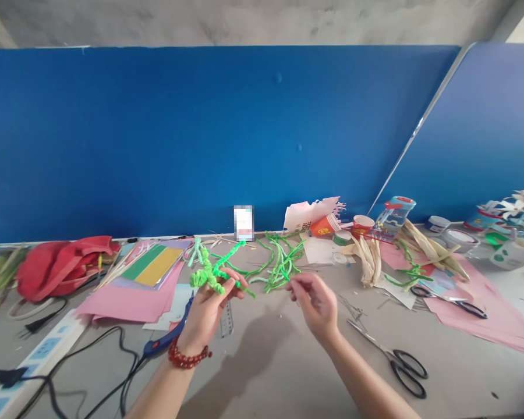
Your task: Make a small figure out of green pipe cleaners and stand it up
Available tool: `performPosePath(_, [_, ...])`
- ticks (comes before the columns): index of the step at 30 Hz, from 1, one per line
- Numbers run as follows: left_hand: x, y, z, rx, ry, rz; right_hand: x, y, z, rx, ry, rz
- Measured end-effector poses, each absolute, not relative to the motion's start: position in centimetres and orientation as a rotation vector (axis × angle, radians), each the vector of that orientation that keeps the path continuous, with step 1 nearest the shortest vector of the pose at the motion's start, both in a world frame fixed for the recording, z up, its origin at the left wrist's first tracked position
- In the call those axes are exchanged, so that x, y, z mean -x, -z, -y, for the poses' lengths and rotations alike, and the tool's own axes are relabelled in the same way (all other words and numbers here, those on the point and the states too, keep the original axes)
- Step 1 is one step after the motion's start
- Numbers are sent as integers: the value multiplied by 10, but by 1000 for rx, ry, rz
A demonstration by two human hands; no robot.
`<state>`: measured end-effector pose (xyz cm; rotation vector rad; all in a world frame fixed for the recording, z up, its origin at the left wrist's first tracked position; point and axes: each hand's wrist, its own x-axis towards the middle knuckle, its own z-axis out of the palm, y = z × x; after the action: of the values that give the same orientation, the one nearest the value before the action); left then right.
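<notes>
My left hand [209, 311] is closed around a bright green pipe-cleaner figure [207, 276], with curled coils at its left and straight stems sticking out up and to the right. A red bead bracelet circles that wrist. To the right, my right hand [317, 302] pinches thumb and forefinger together, and a short bright green pipe cleaner [283, 272] runs to its fingertips. Just behind lies a loose pile of green pipe cleaners [268, 259] in lighter and darker shades. The two hands are apart, both held above the table.
Black-handled scissors [408, 372] lie at right, with a second pair [471, 307] on pink paper. A blue glue gun [157, 346] and its cord are near my left forearm, beside a white power strip [39, 364]. Paper cups [325, 225] and dried husks [369, 262] stand behind.
</notes>
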<state>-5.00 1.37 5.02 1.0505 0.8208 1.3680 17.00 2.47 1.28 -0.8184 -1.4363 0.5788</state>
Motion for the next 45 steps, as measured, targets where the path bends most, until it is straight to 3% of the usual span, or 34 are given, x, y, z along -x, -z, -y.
performPosePath(5, [47, -44, -21, -1027, -1444, -750, -206, -29, -65, 1047, -566, 1190])
performPosePath(8, [47, -30, -30, -1015, -1562, -652, -230, -25, -106, 1574, -319, 1819])
performPosePath(13, [60, -16, -38, -1028, -1676, -570, -241, 2, -159, 1827, -218, 2139])
performPosePath(20, [72, -10, -47, -895, -1694, -551, -219, 15, -186, 1789, -27, 2549])
performPosePath(28, [70, -12, -49, -852, -1741, -571, -226, -28, -192, 1636, 71, 2740])
performPosePath(36, [104, -27, -52, -731, -2028, -436, -248, -49, -183, 1613, -119, 2577])
performPosePath(45, [95, -22, -53, -778, -1961, -445, -262, -43, -176, 1603, -404, 2173])
